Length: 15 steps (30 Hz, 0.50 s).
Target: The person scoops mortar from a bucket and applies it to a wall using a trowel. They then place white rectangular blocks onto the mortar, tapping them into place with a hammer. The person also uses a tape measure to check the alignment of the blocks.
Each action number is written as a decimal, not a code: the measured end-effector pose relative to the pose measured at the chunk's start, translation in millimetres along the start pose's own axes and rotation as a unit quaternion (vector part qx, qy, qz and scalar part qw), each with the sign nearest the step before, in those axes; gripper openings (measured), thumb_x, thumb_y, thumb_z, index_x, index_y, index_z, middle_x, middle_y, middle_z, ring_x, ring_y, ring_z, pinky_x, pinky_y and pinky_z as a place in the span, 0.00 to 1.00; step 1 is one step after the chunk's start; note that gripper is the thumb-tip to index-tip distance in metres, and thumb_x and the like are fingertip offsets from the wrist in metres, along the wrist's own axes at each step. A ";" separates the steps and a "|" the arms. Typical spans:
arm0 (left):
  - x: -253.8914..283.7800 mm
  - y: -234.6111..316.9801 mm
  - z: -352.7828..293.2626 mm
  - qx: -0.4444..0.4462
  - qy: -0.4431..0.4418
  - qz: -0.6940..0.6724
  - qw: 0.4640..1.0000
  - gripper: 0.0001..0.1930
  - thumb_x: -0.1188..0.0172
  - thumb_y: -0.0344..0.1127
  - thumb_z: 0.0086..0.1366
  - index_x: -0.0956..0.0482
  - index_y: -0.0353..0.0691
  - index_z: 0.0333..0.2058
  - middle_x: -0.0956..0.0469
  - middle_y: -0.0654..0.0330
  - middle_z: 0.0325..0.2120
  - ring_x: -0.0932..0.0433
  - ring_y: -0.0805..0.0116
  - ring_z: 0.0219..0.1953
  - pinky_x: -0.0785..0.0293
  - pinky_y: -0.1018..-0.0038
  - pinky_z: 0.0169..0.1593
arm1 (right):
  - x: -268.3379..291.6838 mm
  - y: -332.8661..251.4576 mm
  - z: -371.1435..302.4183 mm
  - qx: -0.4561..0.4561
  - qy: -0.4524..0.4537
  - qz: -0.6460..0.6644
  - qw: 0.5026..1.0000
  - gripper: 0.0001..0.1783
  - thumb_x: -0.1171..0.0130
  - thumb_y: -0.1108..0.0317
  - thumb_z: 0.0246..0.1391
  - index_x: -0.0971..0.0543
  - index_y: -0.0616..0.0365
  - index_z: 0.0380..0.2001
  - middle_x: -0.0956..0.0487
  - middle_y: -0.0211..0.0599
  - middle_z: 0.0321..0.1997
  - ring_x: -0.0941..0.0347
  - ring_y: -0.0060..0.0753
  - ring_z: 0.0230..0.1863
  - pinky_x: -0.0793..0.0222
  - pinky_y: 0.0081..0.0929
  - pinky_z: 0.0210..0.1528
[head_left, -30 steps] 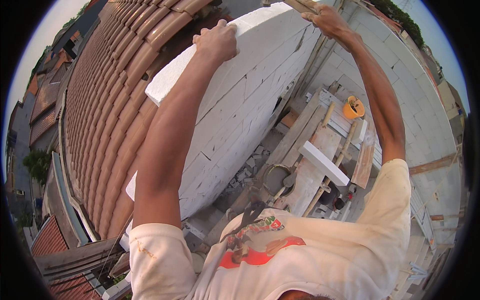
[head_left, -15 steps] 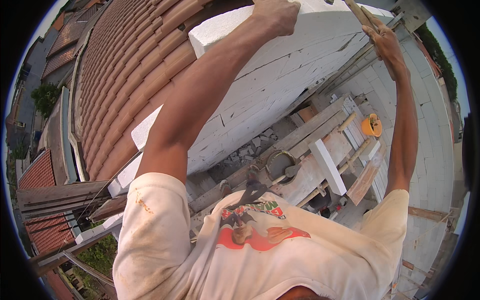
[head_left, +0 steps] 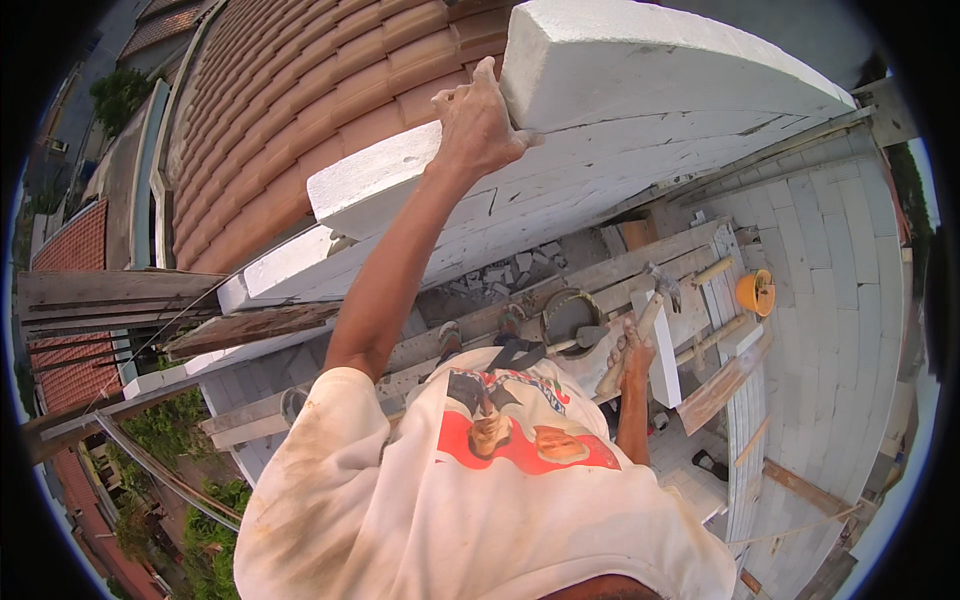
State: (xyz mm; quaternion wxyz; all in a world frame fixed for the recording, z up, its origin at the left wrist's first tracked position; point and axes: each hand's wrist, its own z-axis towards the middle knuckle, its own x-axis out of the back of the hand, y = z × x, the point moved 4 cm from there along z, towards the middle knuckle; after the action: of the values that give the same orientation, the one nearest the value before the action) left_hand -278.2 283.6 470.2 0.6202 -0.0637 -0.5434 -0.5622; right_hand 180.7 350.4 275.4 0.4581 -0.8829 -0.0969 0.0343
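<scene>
My left hand (head_left: pixel 482 125) is at the top of a white block wall, against the end of a tall white block (head_left: pixel 650 65). Its thumb lies along the near face, and its index finger reaches up by the far edge. The other fingers are bent above a lower white block (head_left: pixel 385 175). Low in front of my shirt, my right hand (head_left: pixel 632 355) is closed round the wooden handle of a hammer (head_left: pixel 662 290), whose metal head points away from me. Behind the hammer, a long white block (head_left: pixel 664 370) lies on the scaffold.
A tub of grey mortar (head_left: pixel 570 312) stands on the planks (head_left: pixel 450 345), a trowel (head_left: pixel 588 338) at its rim. An orange bucket (head_left: pixel 757 293) is farther right. Clay roof tiles (head_left: pixel 330 90) slope beyond the wall. Rubble (head_left: pixel 505 275) lies at its foot; my feet are on the planks.
My right hand has come down from the wall's far right with the hammer, to in front of my body. My left hand has moved down and left to the tall block's end. The view has shifted.
</scene>
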 end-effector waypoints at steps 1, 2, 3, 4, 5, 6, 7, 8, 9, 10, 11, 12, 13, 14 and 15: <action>-3.5 2.6 6.7 -0.015 -0.010 0.000 1.000 0.61 0.15 0.49 0.40 0.43 0.23 0.65 0.18 0.43 0.43 0.18 0.43 0.48 0.43 0.50 0.60 | 7.2 25.8 -4.7 -0.044 0.000 0.004 0.999 0.10 0.32 0.65 0.60 0.24 0.56 0.35 0.30 0.29 0.18 0.35 0.28 0.10 0.40 0.31 0.11; -2.9 4.2 10.6 -0.020 -0.027 -0.002 0.999 0.60 0.16 0.49 0.40 0.42 0.23 0.64 0.18 0.43 0.42 0.18 0.43 0.48 0.43 0.50 0.60 | 15.4 53.0 -6.6 -0.083 0.018 -0.013 0.996 0.10 0.34 0.62 0.62 0.23 0.54 0.36 0.32 0.28 0.18 0.35 0.27 0.11 0.40 0.30 0.11; -0.5 5.7 13.9 -0.024 -0.044 -0.001 0.999 0.59 0.16 0.49 0.40 0.41 0.23 0.64 0.17 0.43 0.42 0.18 0.43 0.48 0.43 0.50 0.60 | 23.2 79.5 -6.7 -0.123 0.035 -0.031 0.991 0.10 0.35 0.60 0.63 0.22 0.52 0.37 0.33 0.26 0.18 0.36 0.25 0.12 0.39 0.29 0.11; -1.2 5.9 16.3 -0.028 -0.062 -0.001 0.998 0.57 0.17 0.48 0.41 0.40 0.23 0.63 0.17 0.43 0.41 0.18 0.43 0.48 0.43 0.50 0.60 | 32.7 103.8 -5.8 -0.158 0.026 -0.008 0.987 0.10 0.35 0.59 0.63 0.22 0.51 0.37 0.33 0.25 0.18 0.36 0.24 0.12 0.39 0.29 0.12; -3.2 4.7 18.1 -0.025 -0.067 -0.001 0.997 0.56 0.18 0.48 0.41 0.40 0.23 0.62 0.17 0.43 0.40 0.18 0.43 0.48 0.43 0.49 0.60 | 43.7 125.4 -4.1 -0.192 0.018 0.015 0.981 0.10 0.35 0.58 0.63 0.22 0.49 0.38 0.34 0.24 0.18 0.36 0.24 0.13 0.38 0.28 0.13; -4.4 2.5 19.2 -0.022 -0.072 0.000 0.997 0.55 0.18 0.48 0.41 0.40 0.23 0.61 0.17 0.43 0.39 0.18 0.43 0.47 0.43 0.49 0.60 | 51.3 140.8 -3.3 -0.226 0.009 0.036 0.973 0.10 0.35 0.57 0.63 0.22 0.48 0.38 0.34 0.24 0.18 0.36 0.23 0.13 0.38 0.28 0.13; -2.9 2.4 18.5 -0.018 -0.076 0.004 0.997 0.54 0.19 0.47 0.41 0.40 0.23 0.61 0.17 0.42 0.39 0.18 0.43 0.47 0.43 0.49 0.60 | 55.2 149.5 -4.6 -0.244 0.011 0.063 0.968 0.10 0.36 0.58 0.63 0.25 0.48 0.37 0.35 0.24 0.18 0.36 0.24 0.14 0.39 0.28 0.14; -3.9 0.9 18.5 -0.026 -0.066 0.002 0.998 0.54 0.20 0.47 0.41 0.40 0.23 0.60 0.17 0.43 0.38 0.18 0.43 0.46 0.43 0.49 0.60 | 58.2 156.6 -3.9 -0.262 0.011 0.088 0.961 0.11 0.37 0.58 0.63 0.28 0.48 0.35 0.36 0.24 0.18 0.37 0.25 0.14 0.40 0.27 0.14; -5.5 -9.7 16.9 -0.025 -0.053 0.005 0.998 0.54 0.20 0.47 0.41 0.41 0.23 0.60 0.17 0.43 0.37 0.18 0.43 0.46 0.44 0.48 0.60 | 57.0 163.3 -0.9 -0.284 0.005 0.105 0.953 0.12 0.38 0.59 0.64 0.30 0.48 0.34 0.37 0.25 0.18 0.38 0.26 0.14 0.41 0.27 0.14; -5.7 -16.7 15.7 -0.024 -0.041 0.008 0.999 0.54 0.21 0.47 0.41 0.41 0.23 0.60 0.18 0.43 0.37 0.19 0.42 0.45 0.44 0.48 0.60 | 62.9 173.7 4.0 -0.287 -0.001 0.120 0.950 0.13 0.38 0.58 0.64 0.32 0.48 0.33 0.38 0.24 0.18 0.38 0.26 0.14 0.41 0.27 0.15; -3.8 -17.5 16.1 -0.015 -0.069 -0.002 0.997 0.54 0.20 0.47 0.41 0.42 0.23 0.60 0.18 0.43 0.37 0.19 0.42 0.46 0.44 0.47 0.60 | 74.7 188.6 11.8 -0.291 -0.009 0.134 0.947 0.14 0.38 0.58 0.64 0.33 0.47 0.33 0.40 0.24 0.18 0.39 0.26 0.14 0.40 0.27 0.15; -3.2 -15.3 17.3 -0.004 -0.097 -0.013 0.995 0.55 0.20 0.46 0.40 0.42 0.23 0.60 0.19 0.43 0.37 0.19 0.42 0.46 0.44 0.46 0.60 | 90.2 205.5 21.1 -0.297 -0.016 0.146 0.944 0.15 0.39 0.58 0.65 0.35 0.46 0.32 0.41 0.23 0.18 0.39 0.26 0.14 0.40 0.27 0.15; -4.8 -9.7 19.5 -0.003 -0.102 -0.008 0.995 0.55 0.20 0.45 0.40 0.43 0.23 0.61 0.19 0.42 0.38 0.20 0.42 0.47 0.45 0.45 0.61 | 117.8 226.2 33.0 -0.304 -0.037 0.140 0.942 0.13 0.39 0.58 0.64 0.32 0.49 0.33 0.37 0.26 0.19 0.35 0.29 0.16 0.36 0.30 0.18; -15.9 -3.7 26.3 -0.005 -0.112 -0.017 0.994 0.55 0.20 0.45 0.41 0.43 0.23 0.61 0.20 0.42 0.39 0.21 0.42 0.48 0.46 0.44 0.62 | 141.0 233.3 35.3 -0.308 -0.044 0.137 0.940 0.12 0.38 0.59 0.63 0.29 0.52 0.34 0.33 0.29 0.20 0.32 0.32 0.17 0.32 0.33 0.20; -15.3 5.6 27.2 -0.006 -0.118 -0.013 0.993 0.54 0.21 0.43 0.42 0.43 0.23 0.62 0.22 0.40 0.42 0.23 0.42 0.51 0.47 0.43 0.63 | 167.1 254.0 50.6 -0.317 -0.067 0.132 0.937 0.12 0.38 0.59 0.62 0.26 0.55 0.35 0.28 0.32 0.20 0.28 0.36 0.19 0.28 0.36 0.23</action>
State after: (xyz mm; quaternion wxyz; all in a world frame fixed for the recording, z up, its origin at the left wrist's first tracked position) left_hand -286.8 314.0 472.7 0.5438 -0.1265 -0.6100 -0.5623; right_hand 372.1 282.2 43.8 0.1387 -0.9828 -0.0160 0.1213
